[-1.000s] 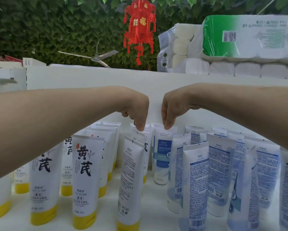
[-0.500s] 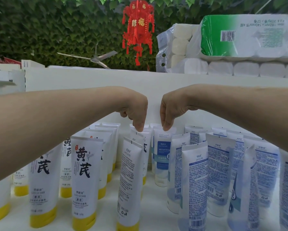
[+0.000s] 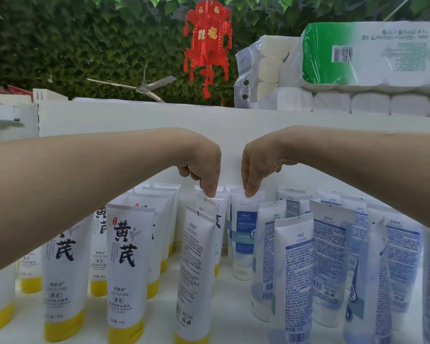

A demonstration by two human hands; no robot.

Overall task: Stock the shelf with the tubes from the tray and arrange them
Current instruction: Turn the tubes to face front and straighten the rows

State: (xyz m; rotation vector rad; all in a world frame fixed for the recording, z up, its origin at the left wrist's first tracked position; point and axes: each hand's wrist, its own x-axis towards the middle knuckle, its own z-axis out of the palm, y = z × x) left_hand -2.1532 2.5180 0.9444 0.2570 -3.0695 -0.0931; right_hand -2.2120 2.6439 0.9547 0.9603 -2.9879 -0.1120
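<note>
Both my arms reach over the white shelf. My left hand hangs fingers-down and pinches the crimped top of a white tube with a yellow cap in the middle rows. Close to its right, my right hand pinches the top edge of a white tube with a blue label, which stands upright on its cap. Several yellow-capped tubes stand in rows on the left. On the right stand several blue-printed tubes. No tray is in view.
The shelf's white back panel rises behind the tubes. On top of it at the right lie packs of toilet paper. A red paper lantern hangs in front of a leafy green wall.
Both hands stay on the same two tube tops. The blue-label tube has shifted very slightly; the view has barely moved.
</note>
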